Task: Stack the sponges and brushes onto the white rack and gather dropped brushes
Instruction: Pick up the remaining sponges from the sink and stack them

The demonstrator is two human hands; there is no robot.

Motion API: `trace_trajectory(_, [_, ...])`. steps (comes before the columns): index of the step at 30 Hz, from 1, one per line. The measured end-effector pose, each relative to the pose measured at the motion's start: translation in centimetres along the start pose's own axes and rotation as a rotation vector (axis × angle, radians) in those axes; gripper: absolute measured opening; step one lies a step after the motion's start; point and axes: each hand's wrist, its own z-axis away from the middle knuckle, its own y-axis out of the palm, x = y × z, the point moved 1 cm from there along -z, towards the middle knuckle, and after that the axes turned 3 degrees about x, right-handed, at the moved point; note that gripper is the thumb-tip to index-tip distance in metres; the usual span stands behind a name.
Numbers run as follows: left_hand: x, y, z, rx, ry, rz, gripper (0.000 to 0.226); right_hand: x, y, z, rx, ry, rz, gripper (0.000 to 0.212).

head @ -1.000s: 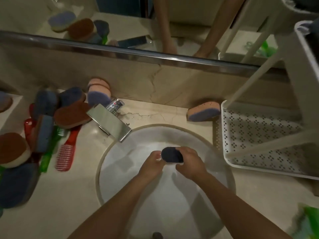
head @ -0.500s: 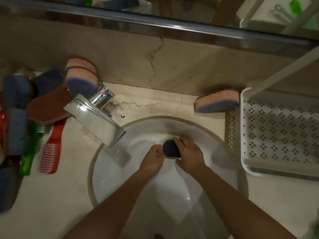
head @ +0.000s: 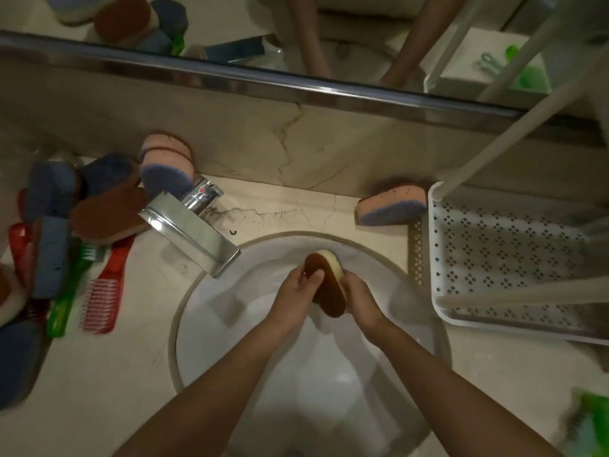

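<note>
Over the round white sink (head: 230,324) both my hands hold one sponge (head: 326,285) with a brown scrub face and a cream body, tilted on edge. My left hand (head: 296,298) grips its left side with the thumb across the brown face. My right hand (head: 361,301) grips its right side. The white perforated rack (head: 514,258) stands to the right of the sink. A pink and purple sponge (head: 392,206) leans against the wall just left of the rack.
A chrome faucet (head: 191,225) juts over the sink's left rim. Left of it lies a pile of blue, brown and pink sponges (head: 105,199), a red brush (head: 102,291) and a green brush (head: 69,291). Another green brush (head: 590,423) lies at the lower right. A mirror runs along the back.
The sponge between my hands has turned: its dark end faced me before, now the brown face and cream body show. The view has shifted slightly.
</note>
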Motion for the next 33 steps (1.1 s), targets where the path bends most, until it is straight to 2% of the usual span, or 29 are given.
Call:
trace_trajectory(4, [-1.8,0.1,0.5,-0.085,0.077,0.053,0.041,2.4,-0.3,1.3,-0.089,-0.049,-0.055,0.045])
trace_trajectory(7, [-3.3,0.2,0.7,-0.15,0.125,0.16,0.041,4.1,-0.6,1.9,-0.194,-0.183,-0.077,0.028])
trace_trajectory(9, [-4.5,0.3,0.7,-0.182,0.162,0.218,0.039,5.4,-0.9,2.5,-0.328,-0.283,-0.057,0.013])
trace_trajectory(10, [-5.1,0.3,0.7,-0.194,0.176,0.248,0.037,6.2,-1.1,2.7,-0.414,-0.339,-0.007,0.01])
trace_trajectory(13, [-6.2,0.4,0.4,-0.224,0.197,0.285,0.036,9.1,-2.1,2.8,-0.632,-0.509,0.335,0.02])
trace_trajectory(16, [-6.8,0.6,0.2,-0.25,0.213,0.286,0.037,11.5,-3.0,2.4,-0.732,-0.525,0.738,0.023])
trace_trajectory(21, [-7.3,0.8,-0.5,-0.276,0.205,0.305,0.032,12.9,-3.8,1.4,-0.805,-0.564,1.156,0.029])
trace_trajectory(26, [-7.1,0.6,-0.7,-0.283,0.184,0.29,0.032,13.0,-4.9,0.5,-0.686,-0.374,1.378,0.038])
trace_trajectory(30, [-7.0,0.5,-0.6,-0.29,0.172,0.293,0.034,13.3,-4.8,0.8,-0.659,-0.368,1.456,0.038])
trace_trajectory(33, [-7.2,0.3,-0.1,-0.299,0.18,0.289,0.038,13.4,-4.4,1.6,-0.647,-0.366,1.305,0.037])
